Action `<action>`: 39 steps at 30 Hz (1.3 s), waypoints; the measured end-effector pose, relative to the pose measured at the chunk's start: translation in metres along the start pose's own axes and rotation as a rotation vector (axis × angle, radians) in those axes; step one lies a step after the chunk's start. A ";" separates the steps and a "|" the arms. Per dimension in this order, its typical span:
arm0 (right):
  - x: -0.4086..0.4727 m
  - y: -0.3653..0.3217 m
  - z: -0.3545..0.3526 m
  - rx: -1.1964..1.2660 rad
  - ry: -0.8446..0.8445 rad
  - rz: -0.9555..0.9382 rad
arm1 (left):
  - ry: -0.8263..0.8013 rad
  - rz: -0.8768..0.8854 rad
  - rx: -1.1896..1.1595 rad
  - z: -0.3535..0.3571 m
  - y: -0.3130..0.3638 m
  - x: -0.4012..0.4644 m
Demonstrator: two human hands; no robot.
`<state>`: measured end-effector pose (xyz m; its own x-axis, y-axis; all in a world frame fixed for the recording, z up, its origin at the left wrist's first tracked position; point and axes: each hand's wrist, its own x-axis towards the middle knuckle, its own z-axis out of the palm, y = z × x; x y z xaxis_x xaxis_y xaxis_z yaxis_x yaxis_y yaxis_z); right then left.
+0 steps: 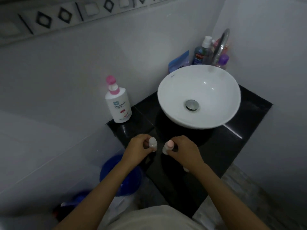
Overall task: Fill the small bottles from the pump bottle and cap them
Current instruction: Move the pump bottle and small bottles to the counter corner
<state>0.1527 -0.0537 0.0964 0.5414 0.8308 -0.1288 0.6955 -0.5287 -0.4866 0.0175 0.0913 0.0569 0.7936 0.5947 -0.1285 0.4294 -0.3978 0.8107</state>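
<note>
A white pump bottle (118,106) with a pink pump head stands at the far left corner of the black counter (232,146). My left hand (139,147) grips a small white-capped bottle (152,142) over the counter's near part. Close beside it, my right hand (184,151) holds a small bottle with a pale pink cap (169,145). The two small bottles are a little apart, both roughly upright. Something small and white (186,169) peeks out under my right wrist; what it is I cannot tell.
A white bowl sink (166,90) with a metal drain fills the counter's middle. Behind it stand a curved tap (221,45), a mouthwash bottle (199,55), a purple bottle (223,60) and a blue pouch (180,61). A blue bucket (116,165) sits on the floor at left.
</note>
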 end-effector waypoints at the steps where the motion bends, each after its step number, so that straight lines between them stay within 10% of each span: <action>1: 0.009 -0.005 -0.001 0.028 -0.006 -0.015 | 0.048 -0.018 -0.005 -0.009 -0.002 0.001; 10: 0.122 -0.066 0.019 0.049 -0.125 -0.206 | 0.384 -0.318 -0.054 -0.063 -0.043 0.031; 39: 0.189 -0.096 0.067 0.083 -0.254 -0.173 | 0.514 -0.392 -0.081 -0.059 -0.062 0.071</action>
<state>0.1567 0.1656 0.0607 0.2758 0.9296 -0.2446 0.7203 -0.3684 -0.5878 0.0214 0.1993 0.0315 0.2689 0.9513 -0.1506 0.5955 -0.0413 0.8023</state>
